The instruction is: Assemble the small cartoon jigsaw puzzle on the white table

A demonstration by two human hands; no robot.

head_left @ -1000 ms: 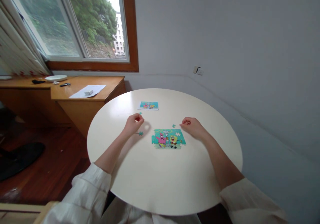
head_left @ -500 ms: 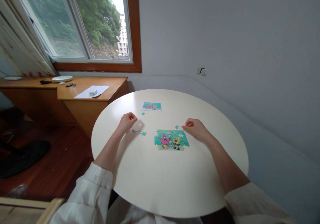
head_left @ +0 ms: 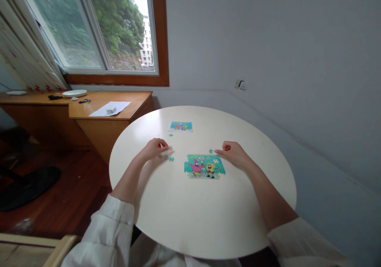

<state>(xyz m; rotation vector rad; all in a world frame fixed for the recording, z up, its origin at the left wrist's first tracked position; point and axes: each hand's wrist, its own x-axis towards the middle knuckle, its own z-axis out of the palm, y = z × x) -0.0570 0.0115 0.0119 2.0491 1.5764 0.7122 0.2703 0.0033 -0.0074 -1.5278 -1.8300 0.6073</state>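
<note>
A partly built cartoon jigsaw puzzle (head_left: 204,165) lies on the round white table (head_left: 202,219). My left hand (head_left: 153,148) rests low on the table to its left, fingers bent together with the tips down on two greyish loose pieces (head_left: 163,156). A teal piece (head_left: 171,159) lies just right of them. My right hand (head_left: 234,152) is curled in a fist by the puzzle's upper right corner, thumb and forefinger pinched toward a small teal piece (head_left: 210,151). Whether that fist holds anything is hidden.
A small reference picture (head_left: 180,126) and one more loose piece (head_left: 170,135) lie farther back on the table. A wooden desk (head_left: 89,116) with a paper, a plate and small items stands at the left under the window. A wall runs along the right.
My left hand, raised in a fist to the left half a second ago, has dropped down and right onto the greyish pieces. The right hand has hardly moved.
</note>
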